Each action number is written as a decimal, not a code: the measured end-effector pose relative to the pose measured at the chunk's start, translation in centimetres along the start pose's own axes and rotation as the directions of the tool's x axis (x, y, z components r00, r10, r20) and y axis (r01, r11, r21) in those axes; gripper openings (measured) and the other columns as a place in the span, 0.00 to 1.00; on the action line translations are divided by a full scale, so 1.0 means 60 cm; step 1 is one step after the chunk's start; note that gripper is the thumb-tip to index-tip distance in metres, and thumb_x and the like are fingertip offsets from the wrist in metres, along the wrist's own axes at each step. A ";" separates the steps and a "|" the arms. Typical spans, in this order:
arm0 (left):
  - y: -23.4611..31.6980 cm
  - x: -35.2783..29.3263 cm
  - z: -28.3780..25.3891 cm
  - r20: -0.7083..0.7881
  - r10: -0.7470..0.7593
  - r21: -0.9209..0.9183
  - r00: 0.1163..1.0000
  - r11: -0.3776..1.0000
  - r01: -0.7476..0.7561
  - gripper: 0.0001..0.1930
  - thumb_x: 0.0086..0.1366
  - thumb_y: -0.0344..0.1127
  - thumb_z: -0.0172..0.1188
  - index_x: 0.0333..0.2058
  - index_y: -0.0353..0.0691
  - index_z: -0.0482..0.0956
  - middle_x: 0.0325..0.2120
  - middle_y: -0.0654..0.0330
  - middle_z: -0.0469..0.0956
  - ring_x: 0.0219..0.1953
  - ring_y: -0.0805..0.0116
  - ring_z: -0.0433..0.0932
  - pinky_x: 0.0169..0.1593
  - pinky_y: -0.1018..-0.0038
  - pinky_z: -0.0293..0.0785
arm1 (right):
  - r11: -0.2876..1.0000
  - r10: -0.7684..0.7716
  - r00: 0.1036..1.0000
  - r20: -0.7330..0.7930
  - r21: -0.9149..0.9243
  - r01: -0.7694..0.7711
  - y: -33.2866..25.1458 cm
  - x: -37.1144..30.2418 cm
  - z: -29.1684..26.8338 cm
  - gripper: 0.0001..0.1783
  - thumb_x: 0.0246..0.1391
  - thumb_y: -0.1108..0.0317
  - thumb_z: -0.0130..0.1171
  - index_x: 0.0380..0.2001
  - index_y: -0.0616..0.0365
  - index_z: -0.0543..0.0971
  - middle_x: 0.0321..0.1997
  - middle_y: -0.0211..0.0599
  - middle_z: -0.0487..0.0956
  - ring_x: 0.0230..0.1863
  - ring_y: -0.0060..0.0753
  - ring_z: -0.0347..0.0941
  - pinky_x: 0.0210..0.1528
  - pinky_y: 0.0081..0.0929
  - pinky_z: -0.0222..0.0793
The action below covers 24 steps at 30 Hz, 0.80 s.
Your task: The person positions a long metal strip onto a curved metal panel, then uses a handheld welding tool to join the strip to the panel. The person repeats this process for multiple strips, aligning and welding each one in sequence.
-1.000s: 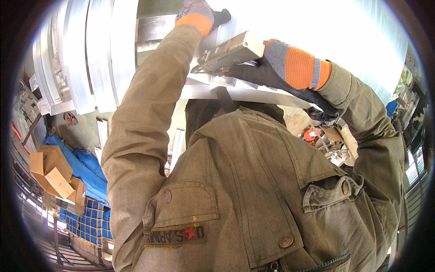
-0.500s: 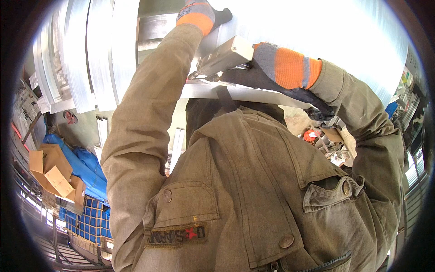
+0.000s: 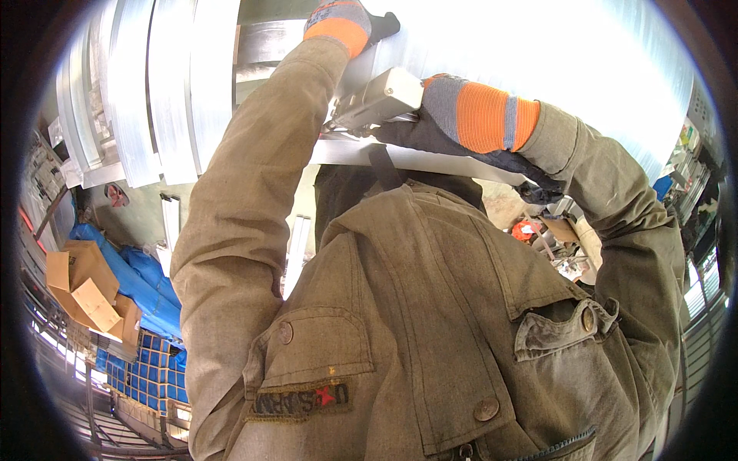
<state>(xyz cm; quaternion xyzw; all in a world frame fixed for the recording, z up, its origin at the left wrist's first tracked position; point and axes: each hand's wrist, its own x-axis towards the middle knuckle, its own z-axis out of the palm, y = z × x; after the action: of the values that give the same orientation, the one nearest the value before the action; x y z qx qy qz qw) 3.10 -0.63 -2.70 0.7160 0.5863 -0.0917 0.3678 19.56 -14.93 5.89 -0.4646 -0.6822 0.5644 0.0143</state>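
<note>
Both arms in olive jacket sleeves reach up to a large shiny sheet-metal duct point(image 3: 500, 46) overhead. My left hand point(image 3: 346, 19), in an orange and grey glove, presses on the duct's metal near its top edge. My right hand point(image 3: 438, 123), gloved the same way, grips a pale grey hand tool point(image 3: 377, 98) whose nose sits against a flat metal strip point(image 3: 430, 160) that runs along the duct's lower edge. The tool's tip is partly hidden by my left sleeve.
Ribbed metal panels point(image 3: 154, 92) stand at the upper left. Far below lie brown cardboard boxes point(image 3: 81, 284), a blue tarp point(image 3: 146, 284) and blue crates point(image 3: 138, 376). Red and white items point(image 3: 538, 230) lie on the ground at the right.
My right hand has slid left along the strip with the tool, its orange cuff now nearer my left arm. The left hand stays in place on the duct.
</note>
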 end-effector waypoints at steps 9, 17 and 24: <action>-0.002 0.007 0.000 -0.010 -0.022 -0.037 1.000 0.999 0.022 0.69 0.55 0.61 0.72 0.76 0.27 0.35 0.67 0.29 0.65 0.68 0.38 0.70 0.71 0.61 0.68 | 0.874 0.486 0.791 0.373 -0.177 -0.453 -0.143 0.037 -0.074 0.21 0.71 0.66 0.59 0.62 0.64 0.73 0.56 0.44 0.77 0.58 0.34 0.76 0.62 0.29 0.72; 0.004 -0.004 -0.008 0.019 -0.006 -0.070 1.000 0.998 0.008 0.70 0.54 0.59 0.73 0.76 0.26 0.31 0.69 0.29 0.63 0.70 0.38 0.68 0.72 0.61 0.66 | 0.941 0.338 0.919 0.204 -0.103 -0.323 -0.087 0.028 -0.029 0.23 0.68 0.55 0.62 0.55 0.63 0.79 0.45 0.46 0.83 0.48 0.39 0.82 0.53 0.33 0.77; -0.005 0.004 0.010 -0.112 0.070 0.015 0.991 0.998 -0.069 0.69 0.55 0.60 0.71 0.75 0.23 0.33 0.69 0.29 0.63 0.70 0.40 0.68 0.72 0.63 0.67 | 0.984 0.164 0.984 0.073 -0.086 -0.158 -0.003 0.021 0.025 0.26 0.67 0.47 0.60 0.51 0.61 0.82 0.41 0.49 0.84 0.44 0.46 0.83 0.49 0.38 0.78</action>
<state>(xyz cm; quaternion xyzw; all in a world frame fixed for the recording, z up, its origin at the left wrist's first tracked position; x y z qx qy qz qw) 3.08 -0.80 -3.38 0.7419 0.5802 -0.0418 0.3334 17.89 -15.21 4.86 -0.4957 -0.6644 0.5540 -0.0771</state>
